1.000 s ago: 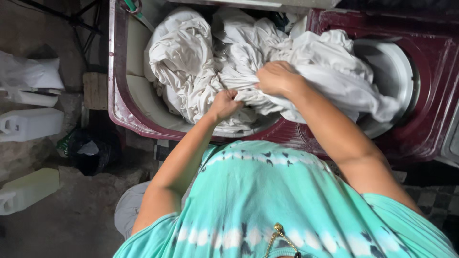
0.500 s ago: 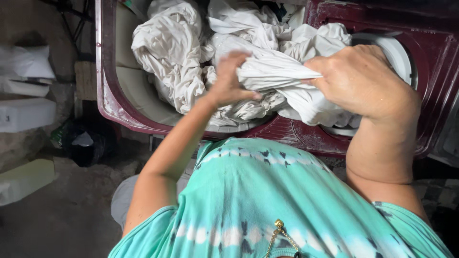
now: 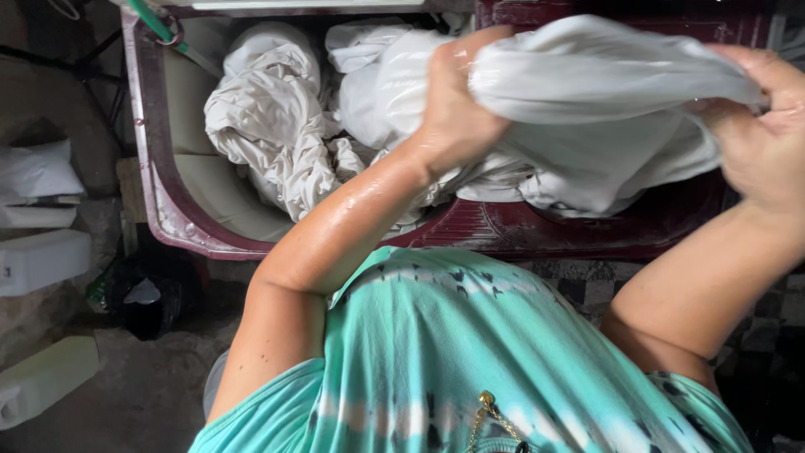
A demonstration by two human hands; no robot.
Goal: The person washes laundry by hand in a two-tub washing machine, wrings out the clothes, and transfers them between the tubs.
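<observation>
Since a moment before, both hands had risen well above the tub, lifting the bunched white wet cloth (image 3: 587, 92) up toward the person's chest, where earlier it had been gripped low over the machine's rim. The left hand (image 3: 457, 101) was closed around one end of the cloth, its forearm glistening wet, and the right hand (image 3: 767, 126) was clenched on the other end at the edge of view, so the fabric stretched taut between the two with a loose fold sagging below it. One maroon twin-tub washing machine (image 3: 168, 210) stood in front of the person; its cream-lined wash tub held a heap of more twisted white laundry (image 3: 268, 126), how many separate pieces I could not tell, and the lifted cloth trailed down into that same pile. A green hose (image 3: 151, 21) entered the tub's far corner. On the rough floor to the left I counted two pale plastic jerrycans (image 3: 42, 260), one above the other, a white sack (image 3: 38, 172) lying beyond them, and one black bucket (image 3: 151, 294) just beside the machine holding something pale. The person wore a turquoise tie-dyed shirt (image 3: 470, 361).
</observation>
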